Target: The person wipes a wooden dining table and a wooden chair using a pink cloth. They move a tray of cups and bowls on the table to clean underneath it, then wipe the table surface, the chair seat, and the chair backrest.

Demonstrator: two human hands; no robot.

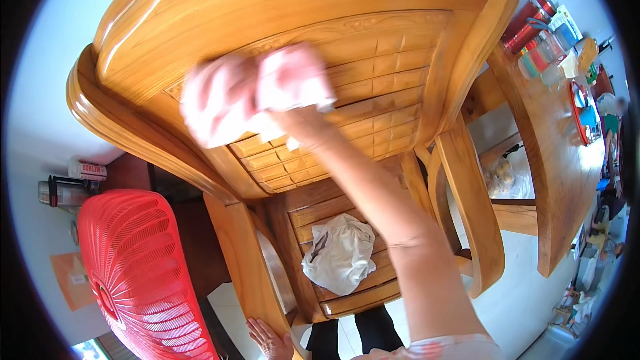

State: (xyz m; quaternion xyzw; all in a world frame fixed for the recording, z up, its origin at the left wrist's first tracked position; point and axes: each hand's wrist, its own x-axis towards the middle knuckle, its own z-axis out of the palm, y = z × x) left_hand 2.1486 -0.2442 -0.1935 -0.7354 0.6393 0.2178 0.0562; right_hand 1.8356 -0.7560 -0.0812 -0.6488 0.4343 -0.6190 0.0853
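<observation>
My right hand (296, 122) reaches up to the tall backrest (385, 55) of a varnished wooden armchair. It is shut on a pink and white cloth (295, 75), which is blurred and spread against the back panel; its folds hide most of my fingers. Low in the view, my left hand (271, 340) rests on the front of the chair's left armrest (250, 255), holding nothing. On the slatted seat (325, 215) below my right forearm lies a crumpled off-white cloth (342, 255).
At left a red plastic mesh cover (140, 275) stands beside the armchair. On the right, a wooden table (555, 160) carries a red thermos (527, 22), clear containers (545, 55) and a red tray (577, 120). A plastic bag (505, 180) sits beyond the right armrest (470, 215).
</observation>
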